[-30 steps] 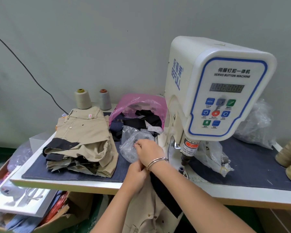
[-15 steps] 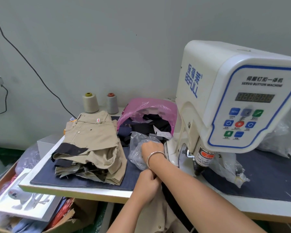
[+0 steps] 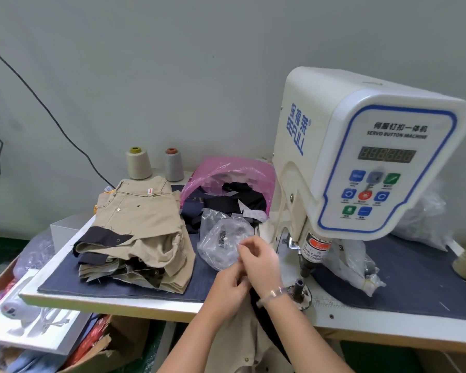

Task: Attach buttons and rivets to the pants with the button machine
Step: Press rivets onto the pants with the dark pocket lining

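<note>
Half a second ago the right hand (image 3: pixel 258 261) was reaching into the clear plastic bag of fasteners (image 3: pixel 222 242); now it has drawn back toward the table edge and meets the left hand (image 3: pixel 230 290) there. The right fingertips look pinched together, probably on a small button or rivet taken from the bag, though the piece itself is too small to make out. The left hand's fingers are curled round the khaki pants (image 3: pixel 242 345), which hang below the table edge, just in front of the button machine's lower die (image 3: pixel 298 286).

Nothing lies on that die yet, so this pair seems to be waiting for its next fastener; loading and pressing are still to come.

Left of the machine and further back sits a folded stack of khaki pants (image 3: pixel 140 232) with snaps already showing, likely finished work. Behind the bag, a pink bag of dark scraps (image 3: pixel 232 173); beyond the stack, two thread cones (image 3: pixel 139 162). The button machine (image 3: pixel 361 157) stands to the right.
</note>
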`<state>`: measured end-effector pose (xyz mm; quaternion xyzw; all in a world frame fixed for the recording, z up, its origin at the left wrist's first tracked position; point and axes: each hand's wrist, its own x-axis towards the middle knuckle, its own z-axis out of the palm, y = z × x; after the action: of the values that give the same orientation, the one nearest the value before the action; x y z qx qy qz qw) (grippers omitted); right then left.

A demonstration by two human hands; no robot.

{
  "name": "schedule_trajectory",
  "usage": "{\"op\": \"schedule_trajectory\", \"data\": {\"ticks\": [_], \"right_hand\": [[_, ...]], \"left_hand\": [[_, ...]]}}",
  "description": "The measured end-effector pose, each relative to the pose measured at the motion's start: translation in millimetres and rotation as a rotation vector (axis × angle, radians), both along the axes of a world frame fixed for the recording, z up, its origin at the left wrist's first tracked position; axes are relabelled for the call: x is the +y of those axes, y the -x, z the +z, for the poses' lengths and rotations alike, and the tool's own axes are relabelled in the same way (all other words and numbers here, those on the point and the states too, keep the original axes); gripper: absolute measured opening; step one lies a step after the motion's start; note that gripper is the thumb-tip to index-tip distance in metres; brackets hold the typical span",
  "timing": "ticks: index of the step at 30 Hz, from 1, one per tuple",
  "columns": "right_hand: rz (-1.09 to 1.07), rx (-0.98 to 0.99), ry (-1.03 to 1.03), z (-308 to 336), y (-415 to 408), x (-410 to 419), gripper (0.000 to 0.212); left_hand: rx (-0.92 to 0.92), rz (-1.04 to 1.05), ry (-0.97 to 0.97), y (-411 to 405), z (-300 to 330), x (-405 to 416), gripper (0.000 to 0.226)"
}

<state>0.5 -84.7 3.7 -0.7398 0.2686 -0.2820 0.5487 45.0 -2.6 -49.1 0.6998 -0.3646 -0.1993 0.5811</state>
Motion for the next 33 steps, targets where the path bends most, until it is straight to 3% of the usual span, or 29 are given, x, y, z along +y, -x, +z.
{"op": "schedule_trajectory", "data": {"ticks": [2, 7, 12, 18, 30, 33], "right_hand": [[-0.016, -0.097, -0.197, -5, 34, 5, 0.033], [0.058, -0.126, -0.338, -2, 108, -2, 0.045], [-0.015, -0.113, -0.358, -4, 138, -22, 0.026], [-0.104, -0.242, -0.708, -7, 134, -45, 0.013], [-0.044, -0.212, -0.610, -7, 129, -63, 0.016], [-0.048, -0.190, -0.472, -8, 129, -61, 0.021]], "left_hand": [[-0.039, -0.002, -0.019, -1, -2, 0, 0.020], [-0.032, 0.015, -0.051, -2, -8, 0, 0.027], [-0.027, 0.018, -0.046, -2, -9, 0, 0.033], [-0.027, 0.027, -0.040, -2, -10, 0, 0.032], [-0.014, 0.029, -0.043, -2, -10, -1, 0.032], [-0.019, 0.024, -0.035, -1, -9, -1, 0.028]]}}
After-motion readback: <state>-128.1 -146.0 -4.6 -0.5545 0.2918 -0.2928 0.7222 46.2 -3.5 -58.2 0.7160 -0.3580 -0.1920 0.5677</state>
